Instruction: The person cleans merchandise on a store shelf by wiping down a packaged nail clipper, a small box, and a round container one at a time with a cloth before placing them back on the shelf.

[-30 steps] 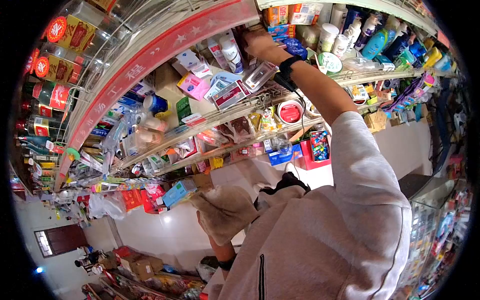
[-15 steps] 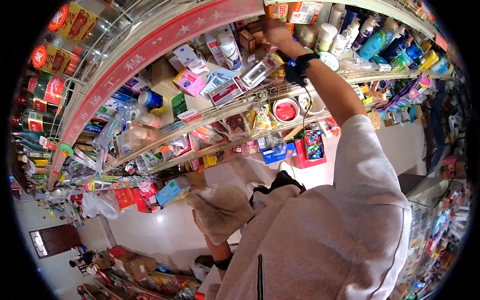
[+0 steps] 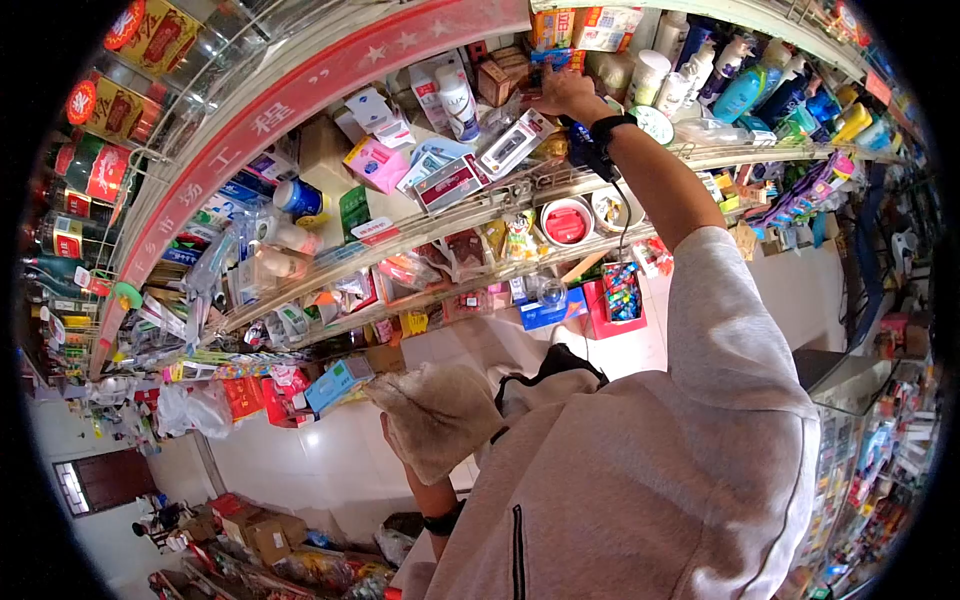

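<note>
My right hand [image 3: 568,92] reaches into the upper shelf, its fingers apart near an orange-and-blue packet [image 3: 552,58] and a brown box [image 3: 493,82]. Whether the fingertips touch anything is hard to make out. A dark strap with a cable circles that wrist. Low on the left, a beige, soiled cloth [image 3: 440,420] drapes over my left hand [image 3: 388,432], which grips it; most of its fingers are hidden. Near the right hand stand a white jar [image 3: 650,78], pump bottles [image 3: 698,65] and a boxed item with a clear window [image 3: 515,142].
A lower shelf holds a white tub with red contents [image 3: 568,221] and snack packets. Beneath it are a red box of small wrapped items [image 3: 620,300] and a blue box [image 3: 555,308]. Bottles [image 3: 105,165] line the left rack. Cardboard boxes [image 3: 270,535] stand across the tiled floor [image 3: 300,470].
My right hand has shifted slightly down and right, and its fingers look more spread. The cloth in my left hand has moved a little left and up.
</note>
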A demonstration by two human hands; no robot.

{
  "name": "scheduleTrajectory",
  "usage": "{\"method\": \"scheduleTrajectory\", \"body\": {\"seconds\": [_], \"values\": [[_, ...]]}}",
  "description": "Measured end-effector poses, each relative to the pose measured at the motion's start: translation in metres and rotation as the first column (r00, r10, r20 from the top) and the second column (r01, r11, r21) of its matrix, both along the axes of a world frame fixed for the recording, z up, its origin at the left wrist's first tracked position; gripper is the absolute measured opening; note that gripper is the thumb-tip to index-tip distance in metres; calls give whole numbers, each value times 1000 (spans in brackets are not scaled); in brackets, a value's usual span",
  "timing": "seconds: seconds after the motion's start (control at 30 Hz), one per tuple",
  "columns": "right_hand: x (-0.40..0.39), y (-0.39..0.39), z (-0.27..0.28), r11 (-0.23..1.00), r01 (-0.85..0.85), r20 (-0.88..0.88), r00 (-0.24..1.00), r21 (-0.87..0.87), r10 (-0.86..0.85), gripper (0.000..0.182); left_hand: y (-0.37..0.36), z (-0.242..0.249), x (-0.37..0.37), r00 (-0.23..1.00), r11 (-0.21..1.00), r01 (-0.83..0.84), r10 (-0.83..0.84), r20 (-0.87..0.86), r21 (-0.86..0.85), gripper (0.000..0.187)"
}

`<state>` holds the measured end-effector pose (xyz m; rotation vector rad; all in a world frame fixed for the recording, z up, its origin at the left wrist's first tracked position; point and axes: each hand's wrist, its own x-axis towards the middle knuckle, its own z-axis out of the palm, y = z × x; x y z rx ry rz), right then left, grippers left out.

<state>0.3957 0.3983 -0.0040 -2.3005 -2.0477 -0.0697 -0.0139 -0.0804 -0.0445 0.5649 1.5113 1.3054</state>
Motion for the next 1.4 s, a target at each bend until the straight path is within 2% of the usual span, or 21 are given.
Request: {"method": "scheduleTrajectory", "body": {"seconds": [0.13,0.23,0.3,0.37,0.43,0.5,0.57,0.67,0.77,0.87,0.9,0.97,1.03,1.1,1.17,1.2,1.23,1.27,1.33,1.37,1.4], "values": [[0,6,3,998,-32,-112,993,-46,27,98,0,4,2,1000,1000,6,-6,4,9,48],[3,4,11,999,37,-248,968,12,-33,96,9,8,4,1000,999,20,-20,7,32,50],[13,5,17,987,-41,-352,931,154,94,93,25,12,8,999,997,39,-40,17,63,51],[20,-11,29,992,-44,-392,916,116,86,83,44,16,13,998,993,59,-62,29,102,52],[25,-37,32,887,11,-676,653,461,343,72,60,21,18,995,986,82,-89,39,142,53],[19,-77,33,843,6,-814,266,538,517,67,70,26,24,992,980,101,-112,51,171,54],[2,-138,55,879,-73,-882,-25,470,470,67,78,29,30,987,971,130,-145,63,199,56],[-32,-212,54,921,-177,-804,-562,347,195,79,88,33,36,973,952,175,-206,105,249,58],[-78,-272,53,946,-247,-541,-836,212,-97,92,75,42,33,957,939,212,-256,139,271,60],[-122,-310,45,961,-223,-544,-833,161,-102,89,61,51,23,901,911,274,-355,248,308,63],[-138,-320,45,967,-198,-584,-809,159,-70,83,65,51,20,828,886,315,-432,357,341,73],[-170,-340,46,981,-136,-677,-736,140,-5,77,84,31,21,908,912,302,-364,207,276,48],[-195,-351,26,958,-98,-822,-541,270,177,75,106,13,15,912,943,284,-321,255,170,41],[-224,-364,15,940,-50,-893,-335,337,302,79,113,37,27,732,974,3,-157,663,227,38],[-253,-377,9,927,-69,-915,-198,370,350,83,113,54,31,647,993,-1,-90,757,118,45],[-263,-384,5,936,-98,-934,-152,338,322,80,102,47,28,792,993,-56,-20,611,106,43],[-271,-391,2,944,-123,-950,-103,306,294,76,102,37,22,727,995,-59,-12,687,80,40],[-277,-397,0,947,-130,-954,-99,293,282,76,99,36,16,750,992,-47,-41,660,114,38],[-286,-406,0,975,-112,-959,-235,190,160,68,97,23,4,769,989,-34,-66,636,144,36],[-290,-410,2,977,-117,-962,-229,179,149,68,94,5,-5,749,978,10,-144,647,207,35],[-293,-413,5,981,-152,-947,-315,124,71,65,93,-3,-11,724,960,49,-224,652,275,33]]}}
